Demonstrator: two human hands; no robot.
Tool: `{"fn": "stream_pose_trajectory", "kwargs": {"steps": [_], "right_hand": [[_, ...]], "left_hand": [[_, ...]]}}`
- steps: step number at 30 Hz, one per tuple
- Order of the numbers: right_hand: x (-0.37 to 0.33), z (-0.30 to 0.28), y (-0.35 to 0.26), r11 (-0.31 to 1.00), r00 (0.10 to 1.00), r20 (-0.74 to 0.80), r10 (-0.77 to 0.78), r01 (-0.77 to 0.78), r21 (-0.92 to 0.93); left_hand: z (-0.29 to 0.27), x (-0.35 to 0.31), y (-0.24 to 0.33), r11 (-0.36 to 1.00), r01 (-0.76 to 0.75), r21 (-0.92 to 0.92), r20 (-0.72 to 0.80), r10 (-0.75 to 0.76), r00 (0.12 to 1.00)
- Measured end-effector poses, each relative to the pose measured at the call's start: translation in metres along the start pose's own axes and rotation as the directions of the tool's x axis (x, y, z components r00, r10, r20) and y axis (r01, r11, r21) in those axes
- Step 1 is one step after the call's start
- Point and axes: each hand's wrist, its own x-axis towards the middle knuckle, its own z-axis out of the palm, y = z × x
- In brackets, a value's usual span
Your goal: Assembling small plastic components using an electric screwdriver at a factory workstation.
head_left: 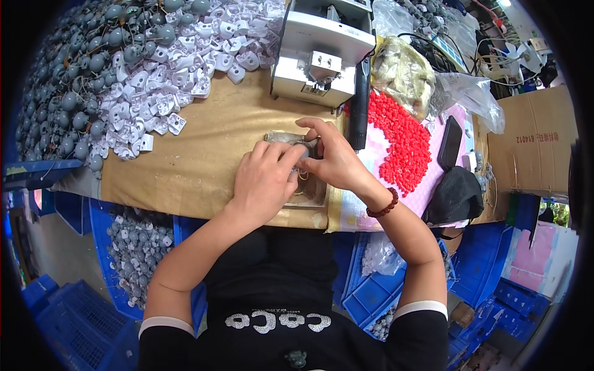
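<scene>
My two hands meet over a small, shallow, worn-looking fixture (317, 199) at the front edge of the workbench. Between the fingertips sits a grey round part (303, 152), mostly hidden, with what looks like a thin pale wire below it. My left hand (263, 179) is closed, its fingers bent over the part from the left. From the right, my right hand (337, 157) pinches at it with the thumb, while the index finger arches above. A dark red bead bracelet (384, 204) circles the right wrist.
A grey metal machine (322, 55) stands just beyond my hands. Heaps of white plastic pieces (164, 102) and grey round parts (74, 93) cover the left. Small red pieces (399, 145), a phone (450, 142) and a black pouch (456, 196) lie right. Blue bins (102, 247) sit below.
</scene>
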Motion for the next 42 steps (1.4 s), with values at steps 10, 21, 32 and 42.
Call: {"fn": "stream_pose_trajectory", "kwargs": {"steps": [10, 21, 32, 42], "right_hand": [[0.015, -0.049, 0.047, 0.883, 0.769, -0.544, -0.336, 0.056, -0.466], [0.019, -0.058, 0.039, 0.954, 0.577, -0.786, -0.219, 0.296, -0.048], [0.089, -0.093, -0.063, 0.566, 0.597, -0.686, -0.417, 0.761, 0.318], [0.096, -0.061, -0.072, 0.765, 0.843, -0.483, -0.235, 0.467, 0.443]], "left_hand": [[0.005, 0.007, -0.002, 1.0, -0.015, 0.017, 0.024, 0.014, 1.0], [0.004, 0.004, -0.009, 0.998, -0.063, -0.01, -0.013, 0.063, 0.998], [0.007, 0.006, -0.003, 1.0, 0.0, 0.013, 0.013, 0.0, 1.0], [0.01, 0.002, -0.009, 1.0, 0.001, -0.025, -0.039, -0.002, 0.999]]}}
